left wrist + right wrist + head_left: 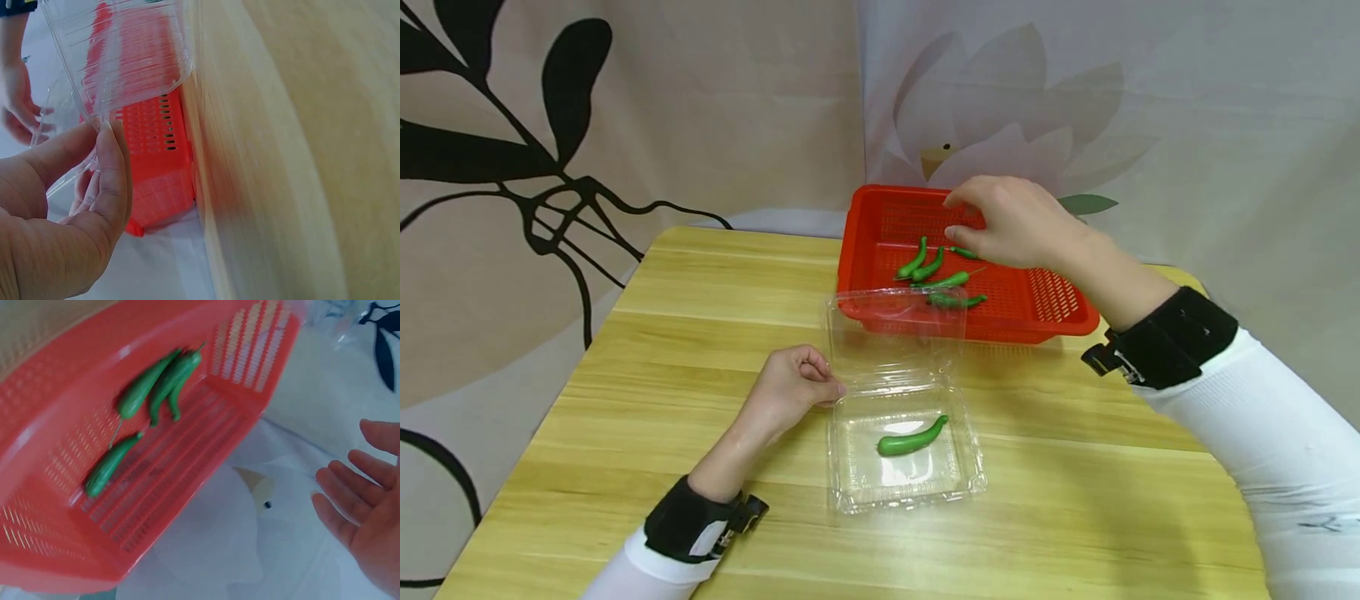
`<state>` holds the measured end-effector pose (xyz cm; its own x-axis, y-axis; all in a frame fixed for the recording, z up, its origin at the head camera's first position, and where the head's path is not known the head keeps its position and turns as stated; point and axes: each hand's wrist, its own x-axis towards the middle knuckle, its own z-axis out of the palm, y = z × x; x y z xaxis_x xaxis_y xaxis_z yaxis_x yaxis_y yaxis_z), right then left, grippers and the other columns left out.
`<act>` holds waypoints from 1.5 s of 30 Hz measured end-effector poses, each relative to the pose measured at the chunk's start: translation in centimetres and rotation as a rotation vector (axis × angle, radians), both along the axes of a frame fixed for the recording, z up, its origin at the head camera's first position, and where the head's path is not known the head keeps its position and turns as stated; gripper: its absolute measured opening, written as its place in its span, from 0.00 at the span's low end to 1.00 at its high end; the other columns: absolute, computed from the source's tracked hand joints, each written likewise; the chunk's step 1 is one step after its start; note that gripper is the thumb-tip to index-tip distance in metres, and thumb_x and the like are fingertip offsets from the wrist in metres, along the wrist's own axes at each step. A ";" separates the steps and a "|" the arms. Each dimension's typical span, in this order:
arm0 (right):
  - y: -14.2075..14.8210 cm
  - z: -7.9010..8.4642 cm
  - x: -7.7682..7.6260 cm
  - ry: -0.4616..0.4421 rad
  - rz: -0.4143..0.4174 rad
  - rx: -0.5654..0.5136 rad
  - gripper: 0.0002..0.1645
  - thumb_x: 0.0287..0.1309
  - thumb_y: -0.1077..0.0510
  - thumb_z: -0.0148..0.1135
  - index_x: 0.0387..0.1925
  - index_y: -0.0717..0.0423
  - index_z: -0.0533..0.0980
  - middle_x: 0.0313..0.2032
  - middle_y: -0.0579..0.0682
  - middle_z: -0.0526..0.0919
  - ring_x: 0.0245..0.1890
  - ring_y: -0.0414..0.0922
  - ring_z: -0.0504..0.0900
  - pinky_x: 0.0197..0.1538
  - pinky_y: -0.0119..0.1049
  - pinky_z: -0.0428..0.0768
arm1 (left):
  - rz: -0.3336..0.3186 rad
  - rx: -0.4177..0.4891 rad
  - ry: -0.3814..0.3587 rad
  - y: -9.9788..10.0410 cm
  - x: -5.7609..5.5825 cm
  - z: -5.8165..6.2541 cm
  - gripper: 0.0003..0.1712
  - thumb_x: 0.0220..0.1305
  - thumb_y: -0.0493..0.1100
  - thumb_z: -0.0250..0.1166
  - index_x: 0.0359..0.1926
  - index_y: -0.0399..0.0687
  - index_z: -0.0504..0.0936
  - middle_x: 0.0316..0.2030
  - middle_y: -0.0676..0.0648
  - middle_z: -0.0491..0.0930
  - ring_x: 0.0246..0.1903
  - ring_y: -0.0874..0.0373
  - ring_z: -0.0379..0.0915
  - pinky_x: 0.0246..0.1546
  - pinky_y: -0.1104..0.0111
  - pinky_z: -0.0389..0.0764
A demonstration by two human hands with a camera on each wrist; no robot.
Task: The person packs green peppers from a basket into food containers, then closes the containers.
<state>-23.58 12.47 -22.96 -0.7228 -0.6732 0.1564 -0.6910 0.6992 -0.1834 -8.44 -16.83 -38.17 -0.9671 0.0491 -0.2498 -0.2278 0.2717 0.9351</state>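
My left hand (790,387) pinches the left edge of a clear plastic clamshell box (859,471) between thumb and forefinger; the left wrist view shows this pinch close up on the box's edge (87,106). One green chili pepper (910,442) lies in the near half of the box. Its raised lid (865,342) overlaps the front of a red plastic basket (868,237). Over that basket is my right hand (1018,221), fingers loosely bent and holding nothing. Several green chili peppers (929,265) lie inside the basket, seen also as chilies (140,390) in the right wrist view.
The box and basket stand on a light wooden table (700,333), the basket at its back edge. Behind hangs a pale cloth (760,108) printed with dark leaves and a flower. Each wrist wears a black strap (1183,337) with a small camera.
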 end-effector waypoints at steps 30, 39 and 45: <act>-3.1 -8.3 -6.2 -0.398 -0.004 0.638 0.14 0.69 0.69 0.59 0.54 0.62 0.81 0.43 0.55 0.84 0.37 0.48 0.76 0.41 0.41 0.76 | -0.005 0.004 -0.011 -0.2 -0.3 0.0 0.12 0.58 0.25 0.75 0.37 0.34 0.78 0.29 0.42 0.86 0.30 0.53 0.85 0.36 0.61 0.90; -3.7 -9.6 -6.6 -0.359 0.123 0.741 0.12 0.72 0.68 0.59 0.30 0.56 0.78 0.26 0.47 0.75 0.30 0.45 0.69 0.36 0.38 0.70 | -0.002 0.012 -0.020 -0.2 -0.3 0.1 0.13 0.58 0.25 0.75 0.37 0.34 0.78 0.29 0.41 0.86 0.29 0.54 0.84 0.36 0.61 0.90; -4.0 -10.2 -6.6 -0.406 0.105 0.731 0.14 0.76 0.64 0.57 0.30 0.57 0.79 0.26 0.49 0.77 0.29 0.45 0.72 0.36 0.35 0.71 | 0.002 0.008 -0.022 -0.3 -0.3 0.1 0.12 0.58 0.25 0.75 0.37 0.34 0.78 0.29 0.42 0.86 0.29 0.54 0.84 0.36 0.60 0.90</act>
